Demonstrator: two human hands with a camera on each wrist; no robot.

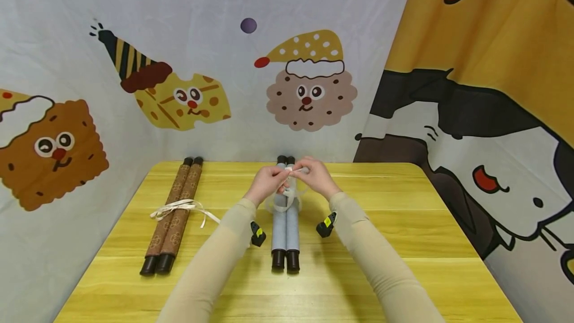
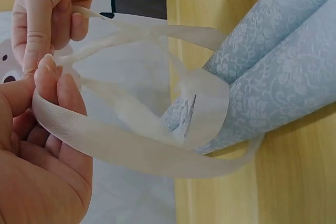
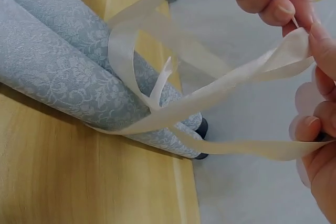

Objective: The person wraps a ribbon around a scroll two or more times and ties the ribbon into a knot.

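Note:
A light blue floral scroll (image 1: 279, 228), rolled from both ends into two parallel rolls with dark knobs, lies lengthwise on the table. Around its upper half runs a loose cream ribbon (image 2: 131, 150), with loops standing up off the fabric. Above the scroll my left hand (image 1: 267, 182) pinches the ribbon between thumb and fingers. Close against it, my right hand (image 1: 315, 176) also pinches ribbon, its fingertips nearly meeting the left ones. In the right wrist view a ribbon tail (image 3: 262, 149) runs down into the right fingers.
To the left lies a brown patterned scroll (image 1: 172, 218) tied with a cream ribbon bow (image 1: 179, 205). Both scrolls rest on a wooden table (image 1: 381, 273). A printed cartoon curtain (image 1: 202, 24) hangs right behind the table's far edge.

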